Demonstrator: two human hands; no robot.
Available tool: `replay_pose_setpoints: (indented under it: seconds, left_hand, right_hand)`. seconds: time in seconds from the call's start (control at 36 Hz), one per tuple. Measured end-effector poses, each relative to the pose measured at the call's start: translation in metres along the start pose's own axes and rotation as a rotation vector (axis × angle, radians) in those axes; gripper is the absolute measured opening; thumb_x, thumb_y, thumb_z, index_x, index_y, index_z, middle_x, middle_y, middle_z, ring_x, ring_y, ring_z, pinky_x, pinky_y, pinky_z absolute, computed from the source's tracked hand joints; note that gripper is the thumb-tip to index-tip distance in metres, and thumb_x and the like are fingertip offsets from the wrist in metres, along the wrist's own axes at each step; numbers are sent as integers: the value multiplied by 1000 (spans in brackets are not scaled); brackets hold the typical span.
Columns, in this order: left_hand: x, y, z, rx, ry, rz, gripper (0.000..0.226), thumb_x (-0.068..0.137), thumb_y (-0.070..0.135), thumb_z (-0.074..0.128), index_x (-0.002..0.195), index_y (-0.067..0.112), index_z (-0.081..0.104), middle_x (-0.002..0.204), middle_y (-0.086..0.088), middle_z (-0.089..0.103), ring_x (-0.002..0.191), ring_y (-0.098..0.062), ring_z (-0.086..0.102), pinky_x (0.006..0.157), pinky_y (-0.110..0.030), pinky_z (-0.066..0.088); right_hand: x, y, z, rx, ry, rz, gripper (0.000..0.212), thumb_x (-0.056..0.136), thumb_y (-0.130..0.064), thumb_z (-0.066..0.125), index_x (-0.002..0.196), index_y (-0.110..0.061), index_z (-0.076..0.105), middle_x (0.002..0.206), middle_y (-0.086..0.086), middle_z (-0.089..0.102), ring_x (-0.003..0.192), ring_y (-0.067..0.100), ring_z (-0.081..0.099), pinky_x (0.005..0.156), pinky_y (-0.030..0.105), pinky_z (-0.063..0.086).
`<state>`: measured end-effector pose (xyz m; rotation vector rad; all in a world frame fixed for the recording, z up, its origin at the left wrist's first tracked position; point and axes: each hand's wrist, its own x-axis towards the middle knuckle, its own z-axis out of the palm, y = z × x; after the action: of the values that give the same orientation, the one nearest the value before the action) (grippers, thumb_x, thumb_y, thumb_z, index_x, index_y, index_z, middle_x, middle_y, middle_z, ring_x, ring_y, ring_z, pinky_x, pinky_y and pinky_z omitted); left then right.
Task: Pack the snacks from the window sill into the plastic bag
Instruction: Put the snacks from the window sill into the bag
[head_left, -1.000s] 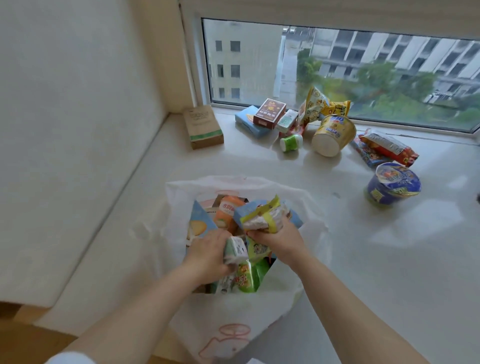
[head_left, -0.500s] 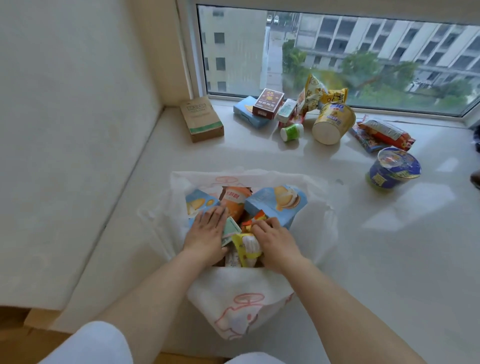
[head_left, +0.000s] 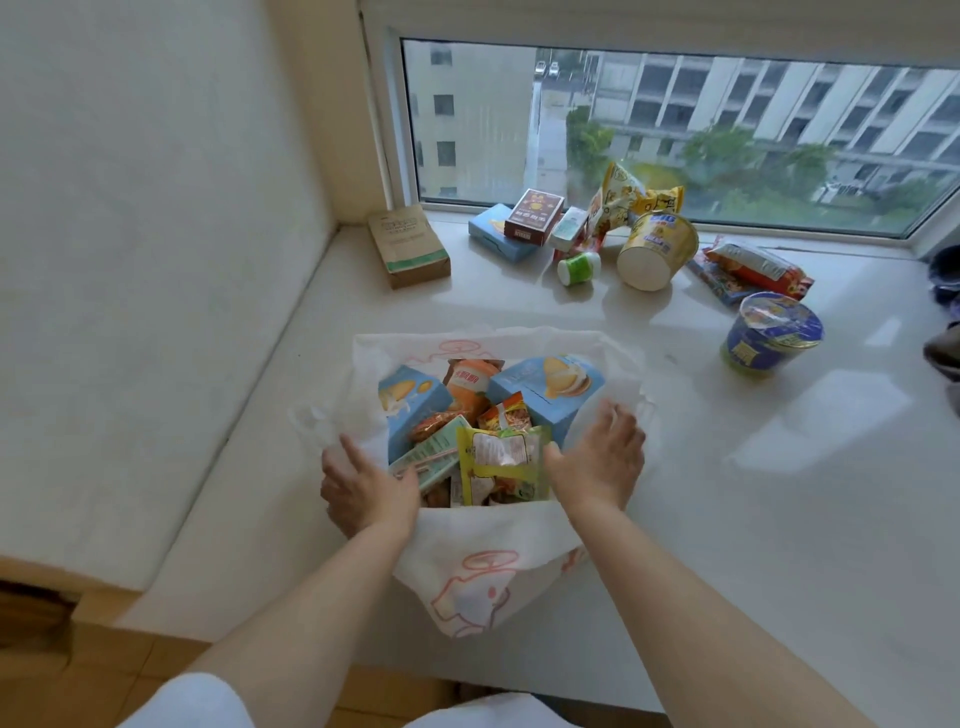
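Both released: left hand (head_left: 366, 486) spread on the left lip, right hand (head_left: 597, 457) spread on the right lip of the white printed plastic bag (head_left: 483, 582), already half full near the sill's front edge. Better to pin the mouth wide with one, then fetch from twelve to two o'clock: yellow paper noodle cup (head_left: 655, 248), blue foil-lidded bowl (head_left: 774, 332), brown cardboard box (head_left: 410, 247)
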<state>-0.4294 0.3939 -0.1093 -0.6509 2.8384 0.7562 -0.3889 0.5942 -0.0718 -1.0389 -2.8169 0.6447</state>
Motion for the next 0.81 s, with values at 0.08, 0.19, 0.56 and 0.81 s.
replay_pose_setpoints:
  seconds: [0.08,0.19,0.56,0.81]
  left_hand:
    - [-7,-3,-4,-146,-111,-238,68,86,24,61,143,7,27,141,-19,36,121,-42,45,96,-47,41]
    - [-13,-6,-15,-74,-207,-306,36,96,19,47,125,-1,53,127,-23,55,116,-40,53,94,-40,44]
    - [-24,46,-56,-1709,-180,-584,21,99,6,38,86,9,56,78,-7,54,66,-21,61,78,-36,51]
    - [-27,49,-53,-1329,-141,-609,30,94,6,49,123,4,54,86,-9,54,77,-21,53,63,-32,48]
  right_hand:
    - [-2,21,-4,-10,-142,343,80,78,-39,65,141,-6,28,143,11,28,129,31,31,103,40,35]
    - [-6,44,-14,220,-324,520,38,91,-19,50,126,-2,53,131,16,53,120,34,50,99,38,43]
    - [34,36,-89,1899,-227,814,30,74,13,26,66,-13,39,39,0,36,22,7,30,45,15,39]
    - [29,60,-77,1555,-68,883,28,89,10,29,68,-8,35,69,8,37,22,10,29,31,9,27]
